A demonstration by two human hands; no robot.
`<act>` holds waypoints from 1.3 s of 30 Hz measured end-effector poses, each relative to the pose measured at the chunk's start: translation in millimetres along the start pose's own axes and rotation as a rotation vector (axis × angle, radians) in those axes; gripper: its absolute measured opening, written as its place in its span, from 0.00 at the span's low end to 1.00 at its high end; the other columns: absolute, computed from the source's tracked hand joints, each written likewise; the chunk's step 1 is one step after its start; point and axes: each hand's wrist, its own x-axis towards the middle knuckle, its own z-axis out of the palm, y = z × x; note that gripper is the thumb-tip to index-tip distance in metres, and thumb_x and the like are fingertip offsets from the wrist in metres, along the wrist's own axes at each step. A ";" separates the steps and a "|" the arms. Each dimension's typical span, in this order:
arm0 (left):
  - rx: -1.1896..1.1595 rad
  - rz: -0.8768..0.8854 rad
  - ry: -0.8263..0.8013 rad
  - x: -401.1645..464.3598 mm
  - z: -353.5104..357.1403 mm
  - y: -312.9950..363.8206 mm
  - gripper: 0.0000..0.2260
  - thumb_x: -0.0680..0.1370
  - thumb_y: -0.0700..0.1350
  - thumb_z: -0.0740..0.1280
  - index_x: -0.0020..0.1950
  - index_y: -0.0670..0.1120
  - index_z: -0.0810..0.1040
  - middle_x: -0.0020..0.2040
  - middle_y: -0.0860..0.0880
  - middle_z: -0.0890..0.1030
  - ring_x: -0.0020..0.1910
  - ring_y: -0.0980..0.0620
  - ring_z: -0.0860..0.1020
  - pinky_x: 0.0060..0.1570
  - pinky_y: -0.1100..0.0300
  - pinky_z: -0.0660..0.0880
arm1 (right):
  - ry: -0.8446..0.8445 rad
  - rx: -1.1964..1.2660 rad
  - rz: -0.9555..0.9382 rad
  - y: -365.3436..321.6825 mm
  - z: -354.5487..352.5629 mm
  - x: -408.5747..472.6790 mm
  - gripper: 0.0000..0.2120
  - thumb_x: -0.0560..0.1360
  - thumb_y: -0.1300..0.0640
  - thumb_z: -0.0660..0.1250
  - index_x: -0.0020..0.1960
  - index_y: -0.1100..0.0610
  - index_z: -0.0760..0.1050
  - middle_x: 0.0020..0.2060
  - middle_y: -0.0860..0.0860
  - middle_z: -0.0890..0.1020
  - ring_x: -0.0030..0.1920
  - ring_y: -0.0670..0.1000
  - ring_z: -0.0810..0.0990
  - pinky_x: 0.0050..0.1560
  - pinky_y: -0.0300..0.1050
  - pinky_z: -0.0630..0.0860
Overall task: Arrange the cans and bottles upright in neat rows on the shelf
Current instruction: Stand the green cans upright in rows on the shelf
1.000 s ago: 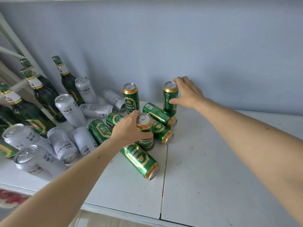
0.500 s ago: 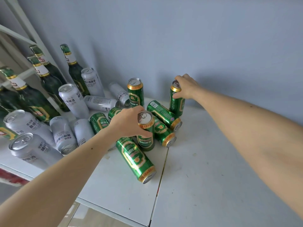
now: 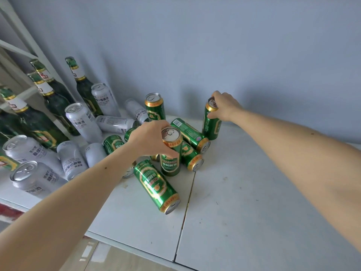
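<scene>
My left hand (image 3: 150, 138) grips an upright green can (image 3: 170, 153) near its top, in the middle of the white shelf (image 3: 244, 202). By the back wall, my right hand (image 3: 224, 106) holds the top of another upright green can (image 3: 211, 123). A third green can (image 3: 155, 108) stands upright further left. Several green cans lie on their sides around my left hand, one (image 3: 156, 185) nearest the front edge. White cans (image 3: 83, 119), some upright and some lying, fill the left side. Green bottles (image 3: 52, 98) stand at the far left.
A grey-blue wall (image 3: 214, 45) backs the shelf. A white shelf frame (image 3: 23, 36) slants up at the left. A seam (image 3: 187, 202) splits the shelf board. The shelf's front edge runs across the bottom, with tiled floor (image 3: 109, 259) below.
My right hand has slid its green can a little to the right along the wall. My left hand keeps its grip on the middle can. The view has tilted slightly.
</scene>
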 end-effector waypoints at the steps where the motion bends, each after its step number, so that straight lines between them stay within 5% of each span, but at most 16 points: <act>1: 0.000 0.012 -0.005 0.7 -2.6 5.1 0.30 0.56 0.63 0.78 0.54 0.53 0.76 0.45 0.56 0.81 0.44 0.52 0.79 0.45 0.51 0.80 | -0.001 -0.006 0.009 4.0 -2.2 -4.3 0.28 0.71 0.54 0.74 0.66 0.58 0.66 0.59 0.58 0.73 0.57 0.60 0.74 0.51 0.52 0.75; 11: -0.083 0.088 -0.126 3.4 -0.2 65.8 0.31 0.50 0.64 0.77 0.49 0.54 0.78 0.43 0.58 0.82 0.43 0.56 0.81 0.46 0.51 0.81 | -0.018 -0.009 0.084 58.7 -36.2 -59.6 0.30 0.70 0.52 0.74 0.67 0.57 0.66 0.59 0.57 0.74 0.56 0.58 0.74 0.48 0.48 0.74; 20: -0.117 0.140 -0.114 8.4 30.1 137.1 0.29 0.55 0.59 0.80 0.53 0.54 0.77 0.45 0.57 0.82 0.45 0.54 0.81 0.46 0.54 0.80 | -0.011 0.019 0.202 113.3 -67.8 -123.2 0.30 0.69 0.52 0.75 0.66 0.56 0.67 0.57 0.55 0.74 0.54 0.57 0.75 0.46 0.47 0.74; 29: -0.198 0.264 -0.133 29.1 60.9 205.1 0.25 0.57 0.53 0.80 0.51 0.53 0.76 0.45 0.55 0.81 0.48 0.52 0.78 0.42 0.58 0.77 | 0.116 0.010 0.408 167.0 -95.6 -195.1 0.29 0.65 0.51 0.76 0.62 0.56 0.70 0.56 0.55 0.76 0.53 0.58 0.76 0.45 0.47 0.73; 39: -0.267 0.374 -0.206 37.4 96.6 294.5 0.25 0.58 0.48 0.81 0.52 0.49 0.77 0.47 0.52 0.81 0.50 0.50 0.79 0.46 0.51 0.81 | 0.215 -0.024 0.623 246.2 -126.4 -276.2 0.29 0.65 0.51 0.77 0.60 0.59 0.70 0.54 0.57 0.76 0.52 0.60 0.77 0.49 0.51 0.77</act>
